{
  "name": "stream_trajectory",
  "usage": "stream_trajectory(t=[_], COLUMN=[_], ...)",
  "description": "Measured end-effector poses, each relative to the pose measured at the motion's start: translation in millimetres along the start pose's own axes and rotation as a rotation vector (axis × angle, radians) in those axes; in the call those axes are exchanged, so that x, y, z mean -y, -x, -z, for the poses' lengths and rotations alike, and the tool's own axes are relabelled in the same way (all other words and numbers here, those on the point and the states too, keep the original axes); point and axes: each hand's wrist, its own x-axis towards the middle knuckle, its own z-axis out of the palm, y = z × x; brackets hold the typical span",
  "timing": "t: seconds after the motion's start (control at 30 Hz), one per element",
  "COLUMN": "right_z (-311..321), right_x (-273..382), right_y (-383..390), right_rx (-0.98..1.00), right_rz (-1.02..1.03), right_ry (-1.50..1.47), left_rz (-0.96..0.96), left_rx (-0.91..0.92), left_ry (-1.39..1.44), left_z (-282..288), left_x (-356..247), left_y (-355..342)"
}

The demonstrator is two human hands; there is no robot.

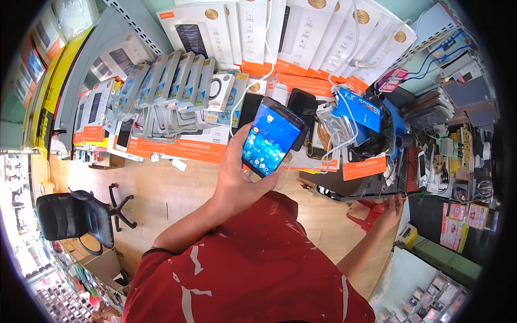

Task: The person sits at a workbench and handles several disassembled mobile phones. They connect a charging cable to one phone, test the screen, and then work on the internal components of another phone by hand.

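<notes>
My left hand [237, 175] is closed around a smartphone [271, 137], held tilted above the shelf edge. Its lit screen shows a blue wallpaper with several app icons, and my thumb lies along the lower edge. Off to the right, my right hand [389, 214] is at the edge of the dark desk [371, 192], its fingers bent together. What they grip, if anything, is too small to make out. Beyond the held phone lies a black phone-like item [301, 106]. A red stool [367, 215] is partly visible beside my right hand.
Boxed screen protectors [215, 32] stand along the back. Several small boxes [183, 81] are stacked at left. White cables [353, 51] hang over the shelf, near a blue box [360, 110]. A black office chair [72, 218] stands on the wooden floor; crowded shelves [463, 145] line the right.
</notes>
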Motion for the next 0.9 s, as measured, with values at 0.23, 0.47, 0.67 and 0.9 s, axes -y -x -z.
stream_trajectory(t=[0.23,0.47,0.67,0.9], right_z=[-88.3,-192.6,-221.5,-233.7], right_x=[145.9,196.2,239.3,233.7], right_y=[107.2,249.1,280.9,301.5], right_rx=[0.197,0.815,1.183,1.114], right_rz=[0.447,0.563,0.889,0.972], right_ry=[-0.369,-0.657,-0.363,-0.370], left_rz=[0.005,0.021,0.055,0.100], left_rx=[0.190,0.342,0.288,0.255], left_ry=[0.548,1.002,0.991,0.952], left_z=[25.9,49.7,63.4,67.9], left_x=[2.9,3.6,-5.2,-4.2], left_y=[7.3,10.6,20.6,31.0])
